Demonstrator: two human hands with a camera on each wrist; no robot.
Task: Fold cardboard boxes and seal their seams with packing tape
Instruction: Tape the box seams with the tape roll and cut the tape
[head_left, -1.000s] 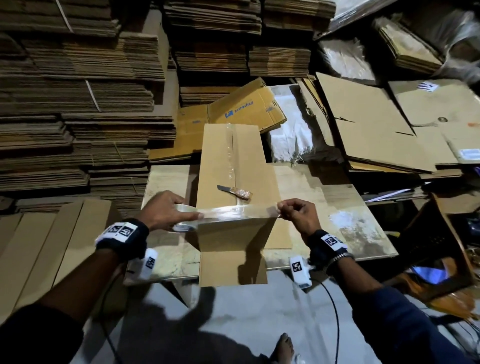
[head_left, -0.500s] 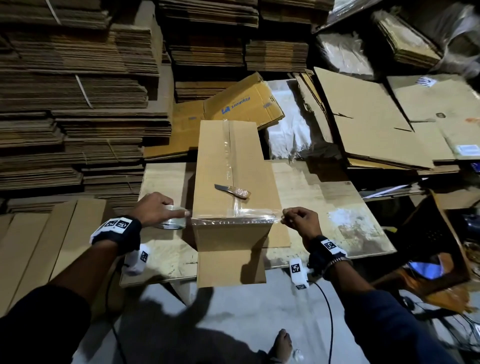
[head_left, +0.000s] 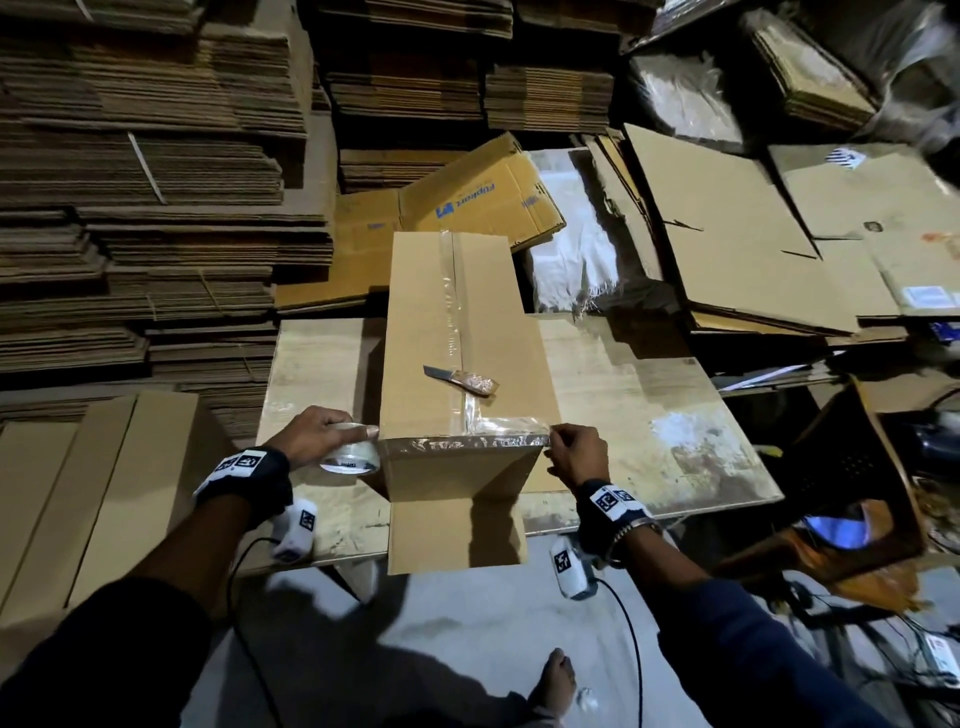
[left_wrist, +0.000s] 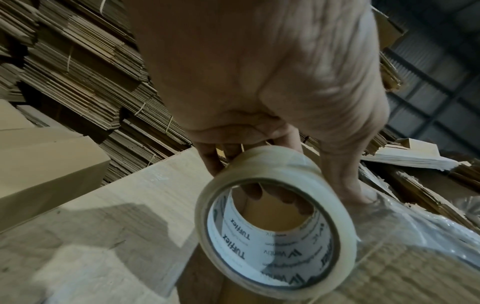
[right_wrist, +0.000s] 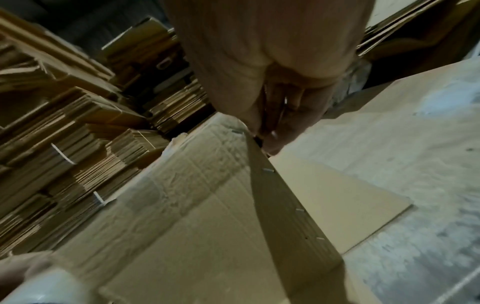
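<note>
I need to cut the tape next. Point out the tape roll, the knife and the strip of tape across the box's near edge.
tape roll (left_wrist: 279, 253), left wrist view: printed inner core.
knife (head_left: 460, 380), head view: where blade meets handle.
strip of tape (head_left: 467, 442), head view: middle of its run along the near edge.

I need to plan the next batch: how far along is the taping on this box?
Done: the long centre seam of the cardboard box already carries clear tape. In hand: a cross strip lies along the near top edge; the right hand pinches its end at the corner, while the left hand holds the tape roll, still attached. Left: cutting the strip, perhaps with the knife, and closing the hanging flap.
</note>
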